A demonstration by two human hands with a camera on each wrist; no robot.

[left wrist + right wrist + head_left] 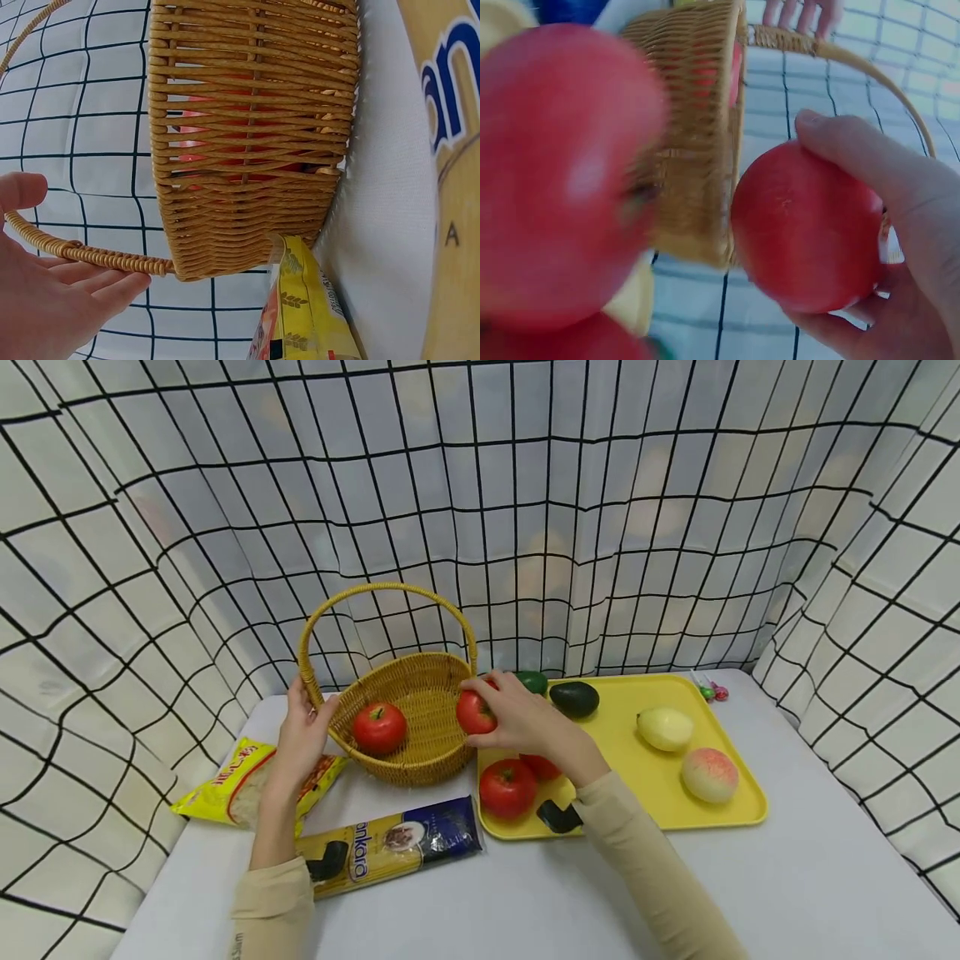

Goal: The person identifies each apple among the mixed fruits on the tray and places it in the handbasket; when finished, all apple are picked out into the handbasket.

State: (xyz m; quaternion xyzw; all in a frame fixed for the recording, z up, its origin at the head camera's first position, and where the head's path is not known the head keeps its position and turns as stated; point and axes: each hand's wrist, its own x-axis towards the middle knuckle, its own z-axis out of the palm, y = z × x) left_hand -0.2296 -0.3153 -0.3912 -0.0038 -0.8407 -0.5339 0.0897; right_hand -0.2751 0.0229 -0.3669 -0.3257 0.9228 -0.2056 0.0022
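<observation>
Spaghetti packet point(393, 847) is lying on bench point(525, 902). Right grip point(521, 714) is clamping tomato point(472, 713) at wicker basket's rim point(405, 767); left grip point(300, 745), thumb apart, is touching its handle point(386, 587).

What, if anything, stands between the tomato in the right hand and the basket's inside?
Nothing visible: the right hand holds that tomato at the right rim of the basket; the other tomato inside sits toward the left.

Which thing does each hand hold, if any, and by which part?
The right hand holds a red tomato round its sides. The left hand touches the basket handle near one end, without closing round it.
</observation>
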